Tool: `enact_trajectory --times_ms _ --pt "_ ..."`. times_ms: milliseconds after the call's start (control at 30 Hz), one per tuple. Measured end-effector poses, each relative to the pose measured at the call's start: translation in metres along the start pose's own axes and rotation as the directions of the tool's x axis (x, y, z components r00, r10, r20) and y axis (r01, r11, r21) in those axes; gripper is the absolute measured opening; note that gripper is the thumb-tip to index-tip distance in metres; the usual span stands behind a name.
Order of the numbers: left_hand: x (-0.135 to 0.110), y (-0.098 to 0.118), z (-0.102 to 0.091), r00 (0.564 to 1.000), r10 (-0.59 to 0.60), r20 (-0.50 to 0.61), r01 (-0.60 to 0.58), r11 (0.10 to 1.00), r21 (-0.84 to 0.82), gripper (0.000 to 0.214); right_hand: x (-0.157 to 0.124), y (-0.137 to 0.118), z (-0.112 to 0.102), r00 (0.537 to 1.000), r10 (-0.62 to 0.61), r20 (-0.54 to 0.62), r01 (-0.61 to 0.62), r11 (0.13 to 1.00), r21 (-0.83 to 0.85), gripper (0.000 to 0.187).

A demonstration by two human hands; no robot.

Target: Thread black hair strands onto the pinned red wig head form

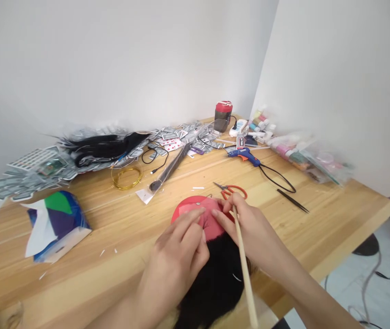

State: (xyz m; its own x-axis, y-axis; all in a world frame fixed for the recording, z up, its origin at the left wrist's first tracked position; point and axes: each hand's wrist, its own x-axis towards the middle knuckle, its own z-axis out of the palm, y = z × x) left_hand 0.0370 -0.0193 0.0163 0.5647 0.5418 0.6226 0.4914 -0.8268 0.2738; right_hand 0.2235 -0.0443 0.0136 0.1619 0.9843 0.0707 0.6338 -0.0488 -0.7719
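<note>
Red disc (209, 224) being worked by both hands now, near the table's front edge, w/ black fur (215, 283) spread just below it, toward the wearer. Disc's near edge is met by the fur; a thin white strand can be seen on the fur.

L hand (179, 249) is laid over the disc's left part, fingers bent, tips bunched close to the thumb – whether anything's pinched there can't be told. In the R hand (244, 219) a pale stick (243, 260) is held, gripped near its top, w/ its long end slanted down past the fur; R thumb tip is set at the disc, near the L fingertips, gap narrow.

Just beyond the disc, red-handled snips (232, 189) are laid, slightly right. Farther back a blue glue gun (244, 156) is seen – cord looped right – w/ black tweezers (292, 201) nearby. At left, a tissue pack (59, 224) is parked; behind it, a gold wire coil (127, 178). Along the wall, playing cards (172, 145) are heaped, part covered by black hair (105, 147).
</note>
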Motion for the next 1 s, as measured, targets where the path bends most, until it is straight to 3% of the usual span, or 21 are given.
enact_trajectory --times_ms 167,267,600,700,833,1000 --pt "0.009 -0.009 -0.008 0.977 -0.203 0.071 0.214 0.948 -0.234 0.021 0.006 -0.011 0.010 0.998 -0.043 -0.037 0.048 0.987 0.154 0.015" --pt "0.012 -0.012 -0.010 0.961 -0.259 0.096 0.275 0.924 -0.267 0.021 0.014 -0.009 0.005 0.993 -0.047 -0.105 0.065 0.982 0.176 0.017" --pt "0.003 -0.007 -0.002 0.985 -0.162 0.067 0.172 0.965 -0.197 0.021 0.032 -0.016 -0.028 1.000 -0.007 -0.008 0.010 0.841 0.540 0.033" --pt "0.002 -0.006 -0.001 0.990 -0.130 0.060 0.138 0.975 -0.176 0.021 0.037 -0.023 -0.023 0.998 -0.055 0.018 0.036 0.829 0.559 0.034" --pt "0.003 -0.005 -0.002 0.994 -0.100 0.051 0.107 0.981 -0.162 0.021 0.040 -0.032 -0.012 0.987 -0.111 0.116 0.041 0.873 0.487 0.029" --pt "0.004 -0.006 -0.005 0.994 -0.093 0.053 0.100 0.983 -0.154 0.021 0.024 -0.042 -0.031 0.982 -0.112 0.153 0.020 0.865 0.502 0.035"
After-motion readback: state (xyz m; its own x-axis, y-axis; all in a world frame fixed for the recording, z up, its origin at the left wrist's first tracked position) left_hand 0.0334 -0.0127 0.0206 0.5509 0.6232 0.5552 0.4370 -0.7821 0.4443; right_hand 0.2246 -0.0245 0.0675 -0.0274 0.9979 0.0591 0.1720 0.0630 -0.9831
